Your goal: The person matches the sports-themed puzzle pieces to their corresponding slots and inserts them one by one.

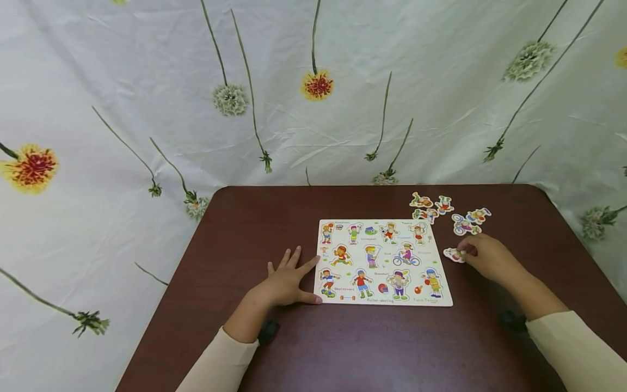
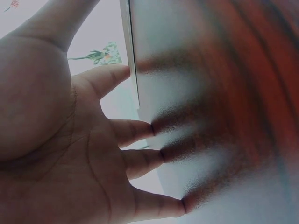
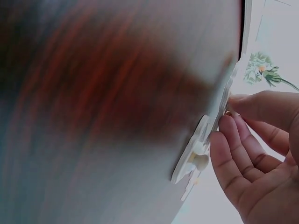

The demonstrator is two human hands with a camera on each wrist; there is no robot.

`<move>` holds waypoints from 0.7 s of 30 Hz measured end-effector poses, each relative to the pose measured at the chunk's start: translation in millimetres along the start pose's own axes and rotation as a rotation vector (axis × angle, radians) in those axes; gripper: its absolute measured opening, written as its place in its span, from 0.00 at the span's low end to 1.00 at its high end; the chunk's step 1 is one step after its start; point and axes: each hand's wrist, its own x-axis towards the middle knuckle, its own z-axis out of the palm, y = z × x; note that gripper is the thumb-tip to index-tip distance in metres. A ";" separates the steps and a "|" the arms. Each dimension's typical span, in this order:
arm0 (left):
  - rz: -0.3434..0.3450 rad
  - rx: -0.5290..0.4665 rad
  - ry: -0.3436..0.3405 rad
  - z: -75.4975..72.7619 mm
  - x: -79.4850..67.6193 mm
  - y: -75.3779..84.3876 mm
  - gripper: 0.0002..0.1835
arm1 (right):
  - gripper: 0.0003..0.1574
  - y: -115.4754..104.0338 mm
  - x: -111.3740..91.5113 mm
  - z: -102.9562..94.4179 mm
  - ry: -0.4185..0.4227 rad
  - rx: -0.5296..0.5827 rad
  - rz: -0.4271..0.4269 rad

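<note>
Head cam: a white board [image 1: 357, 257] w/ pics of kids [image 1: 406, 254] doing sports lies flat on the dark red-brown bench [image 1: 352, 354]. L hand [image 1: 285, 283] is at the board's L side, fingers spread wide, thumb at the bottom L corner, pointer at the L edge. R hand [image 1: 490, 258] is just past the board's R edge, its grip pinching a small pc [image 1: 453, 254] by one end. 5 loose pcs [image 1: 466, 225] are near the board's top R corner, a few touching each other. Behind the bench hangs a white cloth [image 1: 274, 49] w/ flowers [image 1: 317, 85]. L wrist cam: palm shows, grip spread, tips down on the shiny bench, w/ the pointer tip at the board's thin edge. R wrist cam: thumb & fingertips pinch the thin small pc; next to it, on the bench, is another pc w/ a round knob [image 3: 202, 161]. Its pic can't be seen from here.
</note>
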 end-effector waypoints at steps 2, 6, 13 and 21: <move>0.002 0.003 0.003 0.4 0.4 -0.5 0.54 | 0.05 -1.6 -0.4 0.3 0.012 -0.002 -0.013; 0.002 0.001 0.002 0.0 0.3 -0.4 0.53 | 0.06 -7.9 -0.5 1.7 0.035 -0.011 -0.018; -0.001 0.009 0.001 -1.2 0.4 0.3 0.53 | 0.08 -20.2 2.0 2.5 0.063 -0.003 -0.020; 0.018 0.036 0.014 -1.3 1.9 1.8 0.54 | 0.05 -37.2 7.6 5.6 0.089 0.035 -0.027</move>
